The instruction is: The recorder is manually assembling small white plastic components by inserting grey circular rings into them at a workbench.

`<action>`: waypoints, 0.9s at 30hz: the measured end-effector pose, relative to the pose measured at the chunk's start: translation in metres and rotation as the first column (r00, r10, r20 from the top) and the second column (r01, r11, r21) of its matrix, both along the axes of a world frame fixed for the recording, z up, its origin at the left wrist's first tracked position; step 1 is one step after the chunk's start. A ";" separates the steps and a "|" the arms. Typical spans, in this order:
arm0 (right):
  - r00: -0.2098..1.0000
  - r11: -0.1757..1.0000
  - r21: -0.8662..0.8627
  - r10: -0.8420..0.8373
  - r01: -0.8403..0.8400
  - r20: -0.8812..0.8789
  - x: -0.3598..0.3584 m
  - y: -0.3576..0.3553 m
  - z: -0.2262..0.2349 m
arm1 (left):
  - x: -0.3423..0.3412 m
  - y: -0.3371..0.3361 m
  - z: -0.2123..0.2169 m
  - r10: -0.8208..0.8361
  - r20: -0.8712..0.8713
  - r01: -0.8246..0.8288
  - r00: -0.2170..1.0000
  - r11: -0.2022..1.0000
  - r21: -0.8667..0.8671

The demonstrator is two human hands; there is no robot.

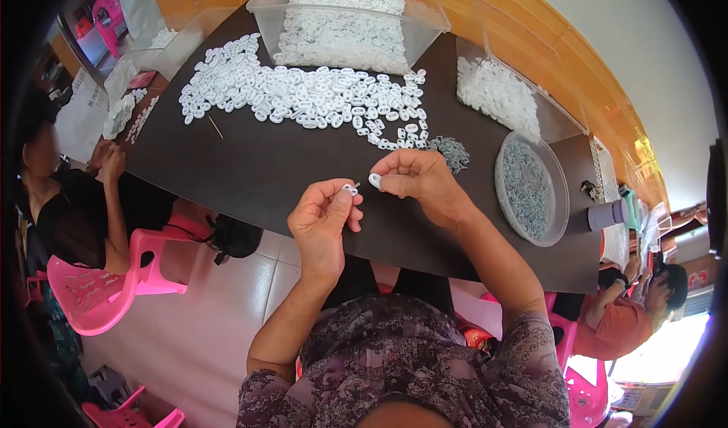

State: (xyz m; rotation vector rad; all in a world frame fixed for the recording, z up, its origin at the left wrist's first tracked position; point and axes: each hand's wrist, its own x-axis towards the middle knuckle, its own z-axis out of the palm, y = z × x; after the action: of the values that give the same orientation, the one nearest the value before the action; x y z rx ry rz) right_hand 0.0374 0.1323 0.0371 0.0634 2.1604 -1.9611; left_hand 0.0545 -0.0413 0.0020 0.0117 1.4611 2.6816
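While both hands work above near edge of dark rectangular table (250,170), I judge job far from done: big scatter of small white plastic oval rings (303,98) toward far edge untouched. Left hand (322,219) pinches one white ring piece (349,190); right hand (417,181) pinches second white piece (375,179), nearly touching. Small grey heap of metal clips (453,153) just right of right hand. Count: three clear plastic bins, far edge; one round clear tub of grey clips (532,189), right edge. Loose rings too many to count.
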 end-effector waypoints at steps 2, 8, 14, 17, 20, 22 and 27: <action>0.999 0.995 -0.101 -0.003 0.009 0.052 0.005 0.001 0.002 | 0.001 0.001 0.002 -0.011 0.004 0.011 1.000 1.000 0.005; 0.996 0.997 -0.059 -0.055 0.051 -0.067 0.019 -0.002 0.001 | 0.004 0.007 0.005 -0.015 0.013 0.015 1.000 1.000 0.011; 0.990 0.999 -0.039 -0.036 0.031 -0.135 0.027 0.002 -0.005 | 0.012 0.014 0.005 -0.040 0.034 0.040 0.999 0.999 0.013; 0.974 0.970 0.196 -0.107 0.147 -0.201 0.031 0.002 -0.015 | 0.012 0.016 0.007 -0.053 0.038 0.053 0.998 0.999 -0.002; 0.863 0.734 0.630 0.125 0.251 -0.489 0.030 0.005 -0.015 | 0.011 0.014 0.005 -0.051 0.037 0.052 0.998 0.998 -0.035; 0.835 0.714 0.635 0.131 0.295 -0.535 0.031 0.007 -0.018 | 0.011 0.015 0.004 -0.046 0.031 0.048 0.998 0.998 -0.049; 0.846 0.858 0.447 0.027 0.254 -0.533 0.038 0.003 -0.013 | 0.014 0.019 0.007 -0.057 0.042 0.058 0.997 0.998 -0.021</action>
State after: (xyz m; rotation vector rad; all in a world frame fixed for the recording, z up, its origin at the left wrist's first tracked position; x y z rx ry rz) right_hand 0.0758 0.1357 0.0240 -0.3004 3.0573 -1.5215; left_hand 0.0683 -0.0222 0.0089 -0.0035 1.4548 2.6041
